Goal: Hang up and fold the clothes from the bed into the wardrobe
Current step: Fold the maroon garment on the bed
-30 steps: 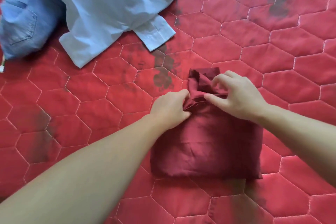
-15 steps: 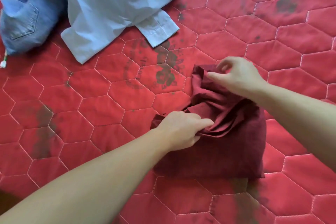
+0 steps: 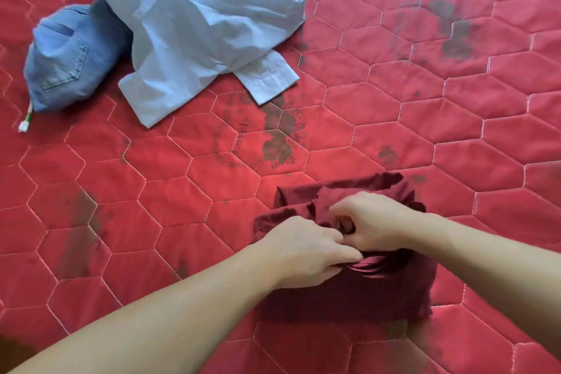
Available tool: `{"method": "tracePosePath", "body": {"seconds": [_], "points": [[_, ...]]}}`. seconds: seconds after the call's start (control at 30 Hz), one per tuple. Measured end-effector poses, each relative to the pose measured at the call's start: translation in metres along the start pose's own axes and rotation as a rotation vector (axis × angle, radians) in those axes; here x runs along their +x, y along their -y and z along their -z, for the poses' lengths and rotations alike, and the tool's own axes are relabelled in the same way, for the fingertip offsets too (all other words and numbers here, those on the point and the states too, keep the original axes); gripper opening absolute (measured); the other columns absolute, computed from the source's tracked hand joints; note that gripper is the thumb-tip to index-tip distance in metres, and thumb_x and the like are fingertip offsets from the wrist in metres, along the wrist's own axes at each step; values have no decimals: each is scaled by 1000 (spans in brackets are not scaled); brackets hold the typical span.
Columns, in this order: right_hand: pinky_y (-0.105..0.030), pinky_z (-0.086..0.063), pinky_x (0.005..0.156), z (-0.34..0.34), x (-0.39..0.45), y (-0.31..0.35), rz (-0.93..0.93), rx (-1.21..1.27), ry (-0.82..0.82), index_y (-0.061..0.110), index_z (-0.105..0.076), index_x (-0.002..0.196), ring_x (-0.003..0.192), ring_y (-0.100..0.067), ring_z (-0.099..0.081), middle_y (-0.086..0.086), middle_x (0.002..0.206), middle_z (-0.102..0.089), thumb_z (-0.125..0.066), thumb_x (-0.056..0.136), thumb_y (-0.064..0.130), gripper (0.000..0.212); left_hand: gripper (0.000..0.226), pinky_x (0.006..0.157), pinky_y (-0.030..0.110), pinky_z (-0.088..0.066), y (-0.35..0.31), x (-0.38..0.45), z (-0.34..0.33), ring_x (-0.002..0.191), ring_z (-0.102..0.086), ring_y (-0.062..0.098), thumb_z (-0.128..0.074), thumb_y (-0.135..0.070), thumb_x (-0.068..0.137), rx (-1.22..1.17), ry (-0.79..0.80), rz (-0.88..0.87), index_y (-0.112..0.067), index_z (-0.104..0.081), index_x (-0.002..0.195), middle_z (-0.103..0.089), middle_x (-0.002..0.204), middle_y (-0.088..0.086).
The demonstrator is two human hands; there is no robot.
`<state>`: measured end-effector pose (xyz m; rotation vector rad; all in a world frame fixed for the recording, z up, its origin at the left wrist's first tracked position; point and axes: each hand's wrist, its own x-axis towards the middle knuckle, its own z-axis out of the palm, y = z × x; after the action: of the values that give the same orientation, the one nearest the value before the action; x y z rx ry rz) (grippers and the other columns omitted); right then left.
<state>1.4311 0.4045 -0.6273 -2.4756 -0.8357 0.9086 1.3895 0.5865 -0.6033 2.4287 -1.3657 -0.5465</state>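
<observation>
One maroon garment [image 3: 358, 288] lies bundled on the red quilt [image 3: 188, 191], near the lower edge of the view, and two hands are on it. The left hand [image 3: 306, 252] comes in from the garment's left, fingers curled and pinching a gathered fold at the middle. The right hand [image 3: 373, 225] meets it from the right, fingers bent and gripping the cloth just above that fold — the two hands touch, knuckle to fingertip. Up and left of the garment, well apart from it, sits one crumpled white shirt [image 3: 194, 24], a cuff pointing back toward the garment. Just left of the shirt and partly under it — one rolled pair of jeans [image 3: 63, 61], pocket showing, with one small white tag [image 3: 25, 123] trailing from its lower end.
</observation>
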Motion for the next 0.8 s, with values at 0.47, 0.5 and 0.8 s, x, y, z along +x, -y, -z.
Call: {"method": "tracePosePath", "body": {"seconds": [0.47, 0.5, 0.8], "points": [[-32, -50, 70, 42, -51, 6, -283, -314, 457, 24, -51, 82, 85, -24, -61, 4, 84, -58, -63, 74, 36, 19, 34, 69, 30, -33, 43, -25, 26, 62, -44, 17, -64, -47, 83, -124, 316, 533, -22, -52, 64, -47, 54, -4], [-34, -52, 69, 45, -47, 3, -292, -321, 385, 19, -50, 75, 83, -27, -61, 0, 77, -57, -58, 75, 25, 10, 33, 63, 30, -34, 48, -26, 30, 58, -42, 15, -66, -43, 83, -230, 279, 572, -20, -54, 64, -45, 52, -3], [-46, -37, 96, 5, -17, -40, -623, -285, -421, 23, -46, 135, 125, -33, -42, -9, 140, -43, -61, 83, 37, 56, 64, 115, 48, -19, 67, -4, 1, 144, -24, 25, -48, -55, 92, 105, 12, 922, -41, -22, 149, -26, 157, -1]]}}
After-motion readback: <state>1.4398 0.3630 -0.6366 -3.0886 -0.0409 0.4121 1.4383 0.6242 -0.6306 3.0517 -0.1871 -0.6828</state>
